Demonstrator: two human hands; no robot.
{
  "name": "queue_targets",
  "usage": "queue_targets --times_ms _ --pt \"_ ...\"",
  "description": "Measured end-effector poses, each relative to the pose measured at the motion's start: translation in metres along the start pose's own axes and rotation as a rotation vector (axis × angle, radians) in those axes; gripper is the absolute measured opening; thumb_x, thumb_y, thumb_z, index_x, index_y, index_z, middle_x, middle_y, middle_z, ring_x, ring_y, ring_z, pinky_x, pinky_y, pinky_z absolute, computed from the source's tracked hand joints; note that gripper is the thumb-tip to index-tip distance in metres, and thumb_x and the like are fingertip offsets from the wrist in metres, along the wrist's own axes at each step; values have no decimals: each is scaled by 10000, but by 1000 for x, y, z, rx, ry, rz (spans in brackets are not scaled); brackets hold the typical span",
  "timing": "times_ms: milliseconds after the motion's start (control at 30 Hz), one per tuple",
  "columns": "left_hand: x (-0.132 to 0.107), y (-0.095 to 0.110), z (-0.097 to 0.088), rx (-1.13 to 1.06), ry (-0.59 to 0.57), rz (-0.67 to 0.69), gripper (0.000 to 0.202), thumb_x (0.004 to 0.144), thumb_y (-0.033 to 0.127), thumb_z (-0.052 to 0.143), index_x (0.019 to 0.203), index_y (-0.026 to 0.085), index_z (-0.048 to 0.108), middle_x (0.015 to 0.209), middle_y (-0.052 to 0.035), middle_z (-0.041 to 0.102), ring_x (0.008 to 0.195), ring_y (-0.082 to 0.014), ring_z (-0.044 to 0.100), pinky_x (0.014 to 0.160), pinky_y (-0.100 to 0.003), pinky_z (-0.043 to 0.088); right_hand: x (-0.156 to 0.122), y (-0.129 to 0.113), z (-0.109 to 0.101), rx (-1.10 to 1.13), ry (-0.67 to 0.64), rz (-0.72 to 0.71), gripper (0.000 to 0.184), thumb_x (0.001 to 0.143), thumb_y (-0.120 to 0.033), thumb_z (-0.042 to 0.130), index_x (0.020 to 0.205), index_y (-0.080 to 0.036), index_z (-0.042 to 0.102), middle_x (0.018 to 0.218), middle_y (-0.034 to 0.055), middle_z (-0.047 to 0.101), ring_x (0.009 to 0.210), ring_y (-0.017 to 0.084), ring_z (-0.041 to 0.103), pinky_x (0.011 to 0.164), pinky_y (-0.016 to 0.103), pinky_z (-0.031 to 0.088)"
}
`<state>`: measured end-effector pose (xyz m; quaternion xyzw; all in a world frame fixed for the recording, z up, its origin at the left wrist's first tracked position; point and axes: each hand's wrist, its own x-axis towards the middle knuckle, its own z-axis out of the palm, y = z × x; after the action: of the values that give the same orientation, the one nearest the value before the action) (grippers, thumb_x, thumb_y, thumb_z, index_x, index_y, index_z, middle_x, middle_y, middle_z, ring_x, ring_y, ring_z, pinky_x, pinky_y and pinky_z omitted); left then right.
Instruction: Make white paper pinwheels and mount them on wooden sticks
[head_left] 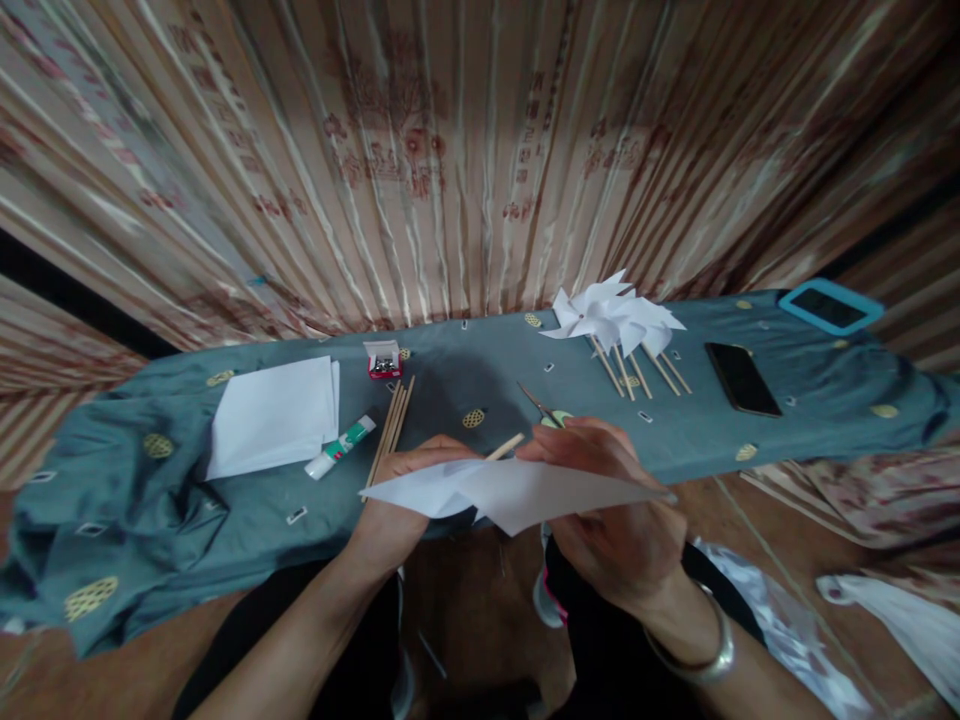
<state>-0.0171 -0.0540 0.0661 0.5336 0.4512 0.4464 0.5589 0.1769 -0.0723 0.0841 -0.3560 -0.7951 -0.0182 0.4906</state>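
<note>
Between my two hands is a white paper pinwheel [517,495], seen nearly edge-on above the table's front edge. My left hand [397,515] is closed on its left side, with fingers partly hidden behind the paper. On the other side, my right hand [619,530] grips the paper, its fingers bent. The end of a wooden stick [505,446] sticks out beyond the pinwheel; which hand holds it is hidden. Scissors [541,406] with green handles lie just past my right hand. Several loose wooden sticks [391,420] lie beyond my left hand.
A grey-green cloth covers the table [465,365]. On it are a paper stack [274,415], a glue tube [341,447], a small red box of metal pins [384,362], several pinwheels on sticks [611,318], a phone [742,378] and a blue-framed tablet [831,305]. A curtain [465,150] hangs behind.
</note>
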Motion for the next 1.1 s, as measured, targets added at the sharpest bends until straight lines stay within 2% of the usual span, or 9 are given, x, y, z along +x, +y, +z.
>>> queue_targets --times_ms 133,400,633,733,833,900,967,1100 --pt "0 -2 0 -17 14 -7 76 654 292 734 666 222 762 726 -37 681 650 -167 599 608 -254 489 1 -1 -1 5 -21 3 478 859 -88 564 1308 -230 483 953 44 724 929 204 675 925 417 541" --pt "1 -8 -1 -63 14 -22 77 630 307 757 658 235 758 741 -42 688 673 -175 612 645 -282 517 2 -3 -2 30 -52 27 537 864 -88 529 1355 -284 438 937 18 724 910 207 679 919 421 542" --pt "-1 0 0 -66 37 3 115 630 326 763 639 212 763 701 -46 673 631 -152 596 595 -252 492 0 -4 -1 17 -22 63 464 869 -120 550 1300 -282 492 943 27 733 923 213 699 903 411 566" --pt "-2 -1 1 -15 102 -6 115 621 308 759 648 197 750 672 -35 678 608 -154 595 565 -251 492 -1 -2 2 47 -3 220 358 853 -152 600 1189 -269 565 998 35 738 908 199 714 866 370 585" --pt "0 -10 1 35 210 66 126 595 305 766 598 191 712 600 -14 661 543 -148 564 510 -250 472 -1 4 12 206 4 477 230 816 -200 659 1039 -243 626 991 30 746 811 169 723 718 284 603" --pt "3 -17 1 88 207 111 118 602 291 759 557 198 703 580 -9 648 534 -145 558 496 -242 456 0 10 20 361 -6 639 188 782 -224 691 963 -226 640 915 20 754 748 157 716 635 248 588" --pt "5 -22 -1 130 195 135 109 649 302 735 593 209 728 624 -15 668 596 -159 597 539 -245 476 0 17 28 527 -21 757 199 750 -264 717 922 -208 636 823 15 750 697 156 699 592 241 571" --pt "9 -30 -4 198 182 155 133 710 317 697 647 216 755 723 -23 706 701 -169 636 625 -245 492 -4 31 45 731 -41 918 272 694 -326 751 896 -183 641 820 36 741 675 159 670 617 270 557"
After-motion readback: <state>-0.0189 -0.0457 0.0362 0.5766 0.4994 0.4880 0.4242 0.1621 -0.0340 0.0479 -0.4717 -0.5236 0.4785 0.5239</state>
